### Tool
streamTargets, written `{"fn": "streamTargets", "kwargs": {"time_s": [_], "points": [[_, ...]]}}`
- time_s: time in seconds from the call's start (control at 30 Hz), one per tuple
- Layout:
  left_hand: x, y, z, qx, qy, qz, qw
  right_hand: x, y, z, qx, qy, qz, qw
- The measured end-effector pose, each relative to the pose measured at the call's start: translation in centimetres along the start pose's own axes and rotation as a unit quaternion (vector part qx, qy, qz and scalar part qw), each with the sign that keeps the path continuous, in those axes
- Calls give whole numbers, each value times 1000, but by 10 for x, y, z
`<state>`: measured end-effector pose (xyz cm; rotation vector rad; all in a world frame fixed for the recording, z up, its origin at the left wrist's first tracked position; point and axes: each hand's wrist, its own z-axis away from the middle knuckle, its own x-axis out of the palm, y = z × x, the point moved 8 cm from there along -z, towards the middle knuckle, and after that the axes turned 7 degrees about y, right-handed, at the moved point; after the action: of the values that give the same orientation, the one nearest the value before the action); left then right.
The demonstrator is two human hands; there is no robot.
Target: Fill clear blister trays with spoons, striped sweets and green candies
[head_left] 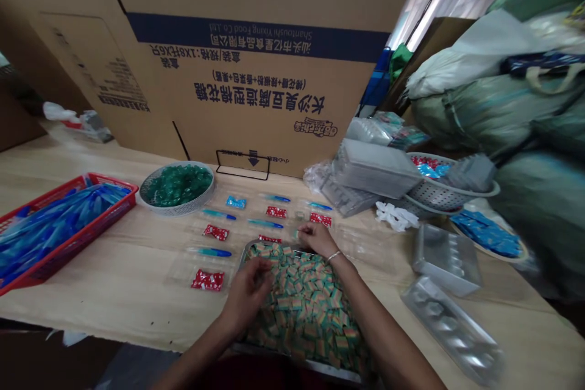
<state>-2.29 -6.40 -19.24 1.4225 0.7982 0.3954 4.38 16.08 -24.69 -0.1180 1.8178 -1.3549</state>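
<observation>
The hands are apart, both over a metal tray (244,256) heaped with small rainbow-striped wrapped sweets (306,308). The left hand (249,295) curves down into the heap, its fingers bunched, and the pictures do not show whether it grips a sweet. The right hand (315,239), with a thin bangle (334,256) at its wrist, reaches the tray's far rim; whether it pinches anything is too small to tell.

At 11 o'clock from the tray, a clear plastic insert (210,256) lies on the table (114,298), its hollows holding red-wrapped sweets (208,280) and blue-tipped sticks (210,251), with a small blue packet (236,202) farther up. Beyond it at 10 o'clock stands a round perforated bowl (178,208) of green-wrapped sweets (176,186), and at 9 o'clock a red plastic basket (109,187) full of blue sticks (59,225). Grey plastic inserts (445,259) lie at 3 o'clock, and a colander (434,196) and stacked trays (375,167) sit at 2 o'clock. A large cardboard carton (256,91) stands at 12 o'clock, with bulging green sacks (512,116) at 2 o'clock behind the colander.
</observation>
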Motion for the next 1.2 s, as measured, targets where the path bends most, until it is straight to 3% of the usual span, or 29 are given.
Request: {"fn": "streamTargets", "kwargs": {"time_s": [0.13,0.3,0.47,0.57,0.63,0.73,0.87,1.0,1.2], "points": [[2,-2,-6,25,-2,-72,997,6,2,-1,0,-2,5,1000],[2,-2,-8,8,-7,-66,998,4,3,-2,1,12,-5,1000],[-5,-2,-9,5,-3,-55,998,-31,20,-4,25,40,-41,998],[-4,6,-17,63,-6,-109,992,-53,35,1,41,59,-45,996],[12,17,-25,130,-46,-169,976,-57,41,5,48,63,-40,996],[46,23,-34,197,-123,-278,932,-55,46,7,52,66,-31,996],[75,14,-39,193,-190,-377,886,-55,42,5,45,69,-23,996],[71,13,-36,175,-174,-393,886,-46,25,10,23,48,-24,998],[67,17,-33,188,-173,-369,894,-1,-4,21,-1,-41,24,999]]}}
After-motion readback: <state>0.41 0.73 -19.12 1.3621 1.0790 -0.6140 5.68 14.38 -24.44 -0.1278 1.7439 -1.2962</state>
